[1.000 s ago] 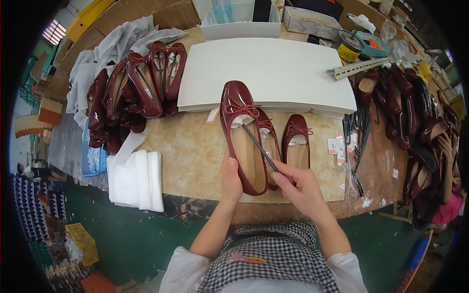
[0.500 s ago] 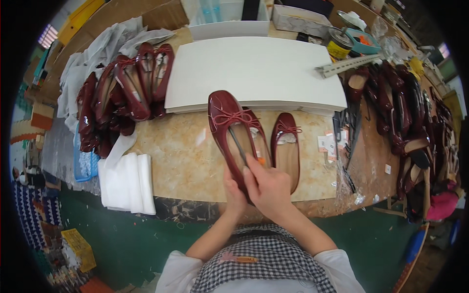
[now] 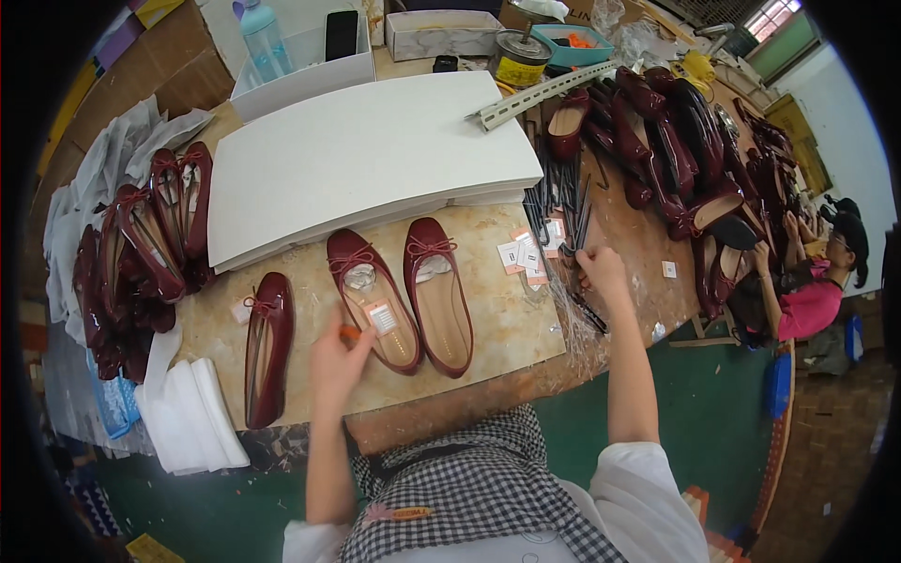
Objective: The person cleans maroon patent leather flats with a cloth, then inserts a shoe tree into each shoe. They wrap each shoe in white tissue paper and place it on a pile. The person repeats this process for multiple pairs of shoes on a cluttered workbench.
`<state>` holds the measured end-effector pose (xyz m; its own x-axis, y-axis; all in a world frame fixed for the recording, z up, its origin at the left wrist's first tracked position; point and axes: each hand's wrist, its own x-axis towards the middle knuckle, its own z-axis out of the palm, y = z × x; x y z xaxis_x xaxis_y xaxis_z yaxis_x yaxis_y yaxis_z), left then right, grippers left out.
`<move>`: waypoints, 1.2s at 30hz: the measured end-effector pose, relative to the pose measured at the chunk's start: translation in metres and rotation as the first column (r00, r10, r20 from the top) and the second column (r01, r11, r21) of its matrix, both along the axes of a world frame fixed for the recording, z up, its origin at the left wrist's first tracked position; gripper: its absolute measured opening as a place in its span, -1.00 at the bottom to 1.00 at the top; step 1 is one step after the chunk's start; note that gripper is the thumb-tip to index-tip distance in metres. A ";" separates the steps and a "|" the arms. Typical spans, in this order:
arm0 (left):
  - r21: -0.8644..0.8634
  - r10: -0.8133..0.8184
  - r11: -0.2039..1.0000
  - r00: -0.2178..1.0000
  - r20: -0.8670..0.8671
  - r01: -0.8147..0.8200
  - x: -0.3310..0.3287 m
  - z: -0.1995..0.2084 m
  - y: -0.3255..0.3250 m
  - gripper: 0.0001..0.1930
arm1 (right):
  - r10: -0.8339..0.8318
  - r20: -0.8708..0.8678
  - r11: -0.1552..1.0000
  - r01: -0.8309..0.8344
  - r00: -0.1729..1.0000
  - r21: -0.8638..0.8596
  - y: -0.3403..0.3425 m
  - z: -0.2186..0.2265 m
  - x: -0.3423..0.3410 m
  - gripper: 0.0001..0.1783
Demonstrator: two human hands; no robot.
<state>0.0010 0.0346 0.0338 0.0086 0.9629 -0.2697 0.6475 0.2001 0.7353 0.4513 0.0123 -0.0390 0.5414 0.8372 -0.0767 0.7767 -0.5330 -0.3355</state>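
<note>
Wearing a checked apron, cut off below. Curling the left hand by an orange bit, mostly hidden; can't tell if pinching it. Has put down a shiny red shoe on the table at left; held it up before. To the right, see two more shoes with bows. Bending the right hand to thin black rods; can't tell if pinching one. Farther off, see a smooth white stack.

Our forearms, two, bare, set apart; our left hand half-curled; our right hand, farther forward, fingers bent.
</note>
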 end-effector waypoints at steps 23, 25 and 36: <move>0.099 -0.021 0.986 0.483 0.876 -0.136 0.029 -0.011 -0.025 -0.32 | 0.495 -0.680 0.866 -0.241 0.541 0.438 -0.027 0.147 -0.275 -0.71; 0.139 -0.026 0.973 0.513 0.858 -0.183 0.041 -0.012 -0.032 -0.30 | 0.550 -0.516 0.804 -0.250 0.657 0.539 -0.021 0.147 -0.282 -0.74; -0.491 0.476 0.870 0.347 0.808 -0.048 0.022 -0.045 -0.048 -0.38 | 0.628 -0.513 0.769 -0.362 0.586 0.527 -0.024 0.117 -0.256 -0.67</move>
